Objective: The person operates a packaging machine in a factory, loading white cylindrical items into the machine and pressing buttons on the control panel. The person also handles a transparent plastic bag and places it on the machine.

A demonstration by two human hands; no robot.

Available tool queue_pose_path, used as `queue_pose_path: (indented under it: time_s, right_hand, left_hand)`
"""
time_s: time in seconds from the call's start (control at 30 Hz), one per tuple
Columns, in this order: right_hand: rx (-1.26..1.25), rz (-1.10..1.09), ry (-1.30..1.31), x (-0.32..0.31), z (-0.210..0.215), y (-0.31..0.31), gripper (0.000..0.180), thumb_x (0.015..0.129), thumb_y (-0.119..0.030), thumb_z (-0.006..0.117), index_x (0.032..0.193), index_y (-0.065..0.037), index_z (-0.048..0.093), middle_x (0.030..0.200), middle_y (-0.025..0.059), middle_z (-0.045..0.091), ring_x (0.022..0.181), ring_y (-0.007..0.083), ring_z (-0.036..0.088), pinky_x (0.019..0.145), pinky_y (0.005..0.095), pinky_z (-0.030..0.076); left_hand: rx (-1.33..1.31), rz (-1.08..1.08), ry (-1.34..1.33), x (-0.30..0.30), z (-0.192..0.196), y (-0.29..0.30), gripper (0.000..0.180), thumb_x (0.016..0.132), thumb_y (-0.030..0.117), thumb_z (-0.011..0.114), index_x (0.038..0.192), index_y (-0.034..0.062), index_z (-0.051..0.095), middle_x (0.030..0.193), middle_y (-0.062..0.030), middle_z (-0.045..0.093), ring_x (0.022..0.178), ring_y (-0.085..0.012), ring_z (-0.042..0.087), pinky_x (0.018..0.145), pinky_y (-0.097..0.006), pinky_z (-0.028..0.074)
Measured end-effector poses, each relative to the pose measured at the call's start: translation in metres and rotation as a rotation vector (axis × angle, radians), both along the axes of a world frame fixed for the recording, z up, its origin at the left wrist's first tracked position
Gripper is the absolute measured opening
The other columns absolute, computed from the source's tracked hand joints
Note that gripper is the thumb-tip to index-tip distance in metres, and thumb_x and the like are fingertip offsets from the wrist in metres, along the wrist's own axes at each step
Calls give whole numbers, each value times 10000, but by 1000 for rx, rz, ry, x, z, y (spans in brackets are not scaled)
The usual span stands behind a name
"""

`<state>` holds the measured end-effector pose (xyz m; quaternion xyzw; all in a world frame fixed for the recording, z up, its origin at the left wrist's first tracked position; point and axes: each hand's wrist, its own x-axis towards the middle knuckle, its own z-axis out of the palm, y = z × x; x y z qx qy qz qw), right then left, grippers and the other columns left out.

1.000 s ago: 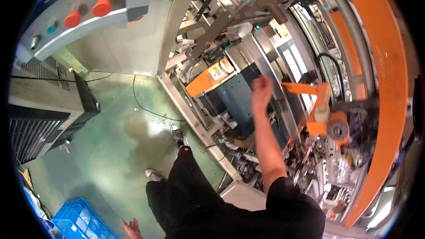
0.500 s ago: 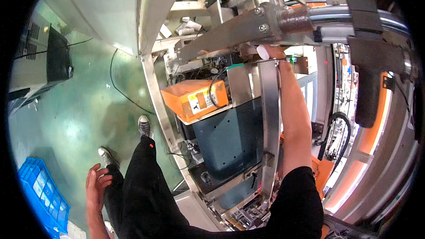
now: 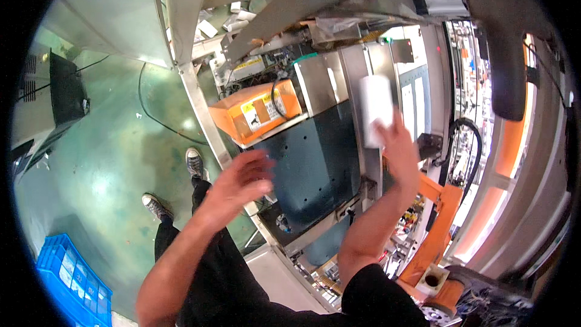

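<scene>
My right hand (image 3: 396, 145) is raised in front of the machine and grips a white roll (image 3: 376, 109) held upright. My left hand (image 3: 242, 178) hovers lower and to the left, fingers spread, holding nothing, just in front of a dark blue metal panel (image 3: 315, 169). An orange cover with warning labels (image 3: 257, 112) sits above and left of that panel. A silver upright plate (image 3: 324, 82) stands behind the roll.
A grey metal frame post (image 3: 200, 109) runs down the left of the machine. Green floor (image 3: 91, 163) with a black cable lies to the left, a blue crate (image 3: 66, 281) at the lower left. Orange brackets (image 3: 439, 218) and a black hose (image 3: 469, 139) sit on the right.
My right hand came down from the upper machine parts and now holds the white roll. My left hand rose from beside my leg to chest height in front of the panel.
</scene>
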<state>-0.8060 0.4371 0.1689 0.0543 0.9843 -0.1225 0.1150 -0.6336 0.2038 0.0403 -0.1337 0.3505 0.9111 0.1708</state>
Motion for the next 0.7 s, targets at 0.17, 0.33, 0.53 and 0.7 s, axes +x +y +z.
queue_pose_path:
  time_s: [0.17, 0.33, 0.53, 0.7]
  right_hand:
    - [-529, 85, -188, 44, -18, -12, 277, 811, -261, 610, 899, -4, 668, 822, 81, 640, 743, 104, 578, 675, 246, 460]
    - [-849, -188, 155, -123, -63, 31, 272, 867, -216, 557, 989, 24, 594, 756, 67, 598, 636, 122, 547, 538, 237, 436]
    - [-928, -153, -537, -233, -129, -21, 485, 858, -355, 604, 1124, 44, 537, 1112, 130, 610, 871, 155, 602, 780, 272, 506]
    - [-921, -107, -743, -276, -155, -4, 412, 852, -415, 597, 964, -19, 606, 893, 69, 644, 715, 141, 588, 643, 251, 510]
  left_hand:
    - [281, 123, -313, -2, 16, 41, 587, 781, 197, 703, 1228, -25, 395, 1141, -103, 541, 1052, -194, 527, 934, -339, 407]
    - [292, 166, -371, 56, -4, 14, 537, 788, 40, 628, 1261, -7, 378, 1180, -97, 529, 1064, -203, 530, 937, -354, 409]
    - [119, 234, -568, 98, -28, -14, 633, 764, 206, 681, 1270, -15, 371, 1167, -100, 522, 1075, -214, 510, 942, -352, 388]
    - [144, 267, -545, 104, -39, -15, 630, 770, 204, 676, 1273, -17, 368, 1174, -100, 518, 1085, -213, 504, 945, -348, 385]
